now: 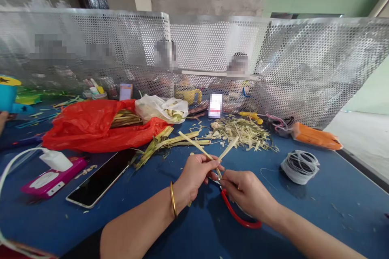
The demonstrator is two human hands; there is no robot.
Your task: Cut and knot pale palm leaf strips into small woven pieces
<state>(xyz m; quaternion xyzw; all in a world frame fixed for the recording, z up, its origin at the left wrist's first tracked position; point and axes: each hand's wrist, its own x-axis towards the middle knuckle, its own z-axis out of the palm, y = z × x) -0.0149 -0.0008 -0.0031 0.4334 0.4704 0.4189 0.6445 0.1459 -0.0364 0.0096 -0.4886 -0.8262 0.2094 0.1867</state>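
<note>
My left hand (200,172), with a gold bangle at its wrist, pinches pale, dried plant strips (194,144) that cross in an X above the fingers. Just right of it and almost touching, my right hand (247,188) is closed around red-handled scissors (240,216). The scissor blades point toward the left hand and are mostly hidden by the fingers. Thumb and forefinger of the right hand meet at the lower end of the strips; whether they also grip them is hidden. Beyond both hands lie a bundle of longer dried stalks (154,147) and a heap of plant scraps (241,131).
A red plastic bag (88,125) and a white bag (161,107) hold more stalks. Left are a phone (100,180) and a magenta power strip (53,178). Right are a spool of clear line (299,166) and an orange packet (316,135). A perforated metal screen (206,44) backs the table.
</note>
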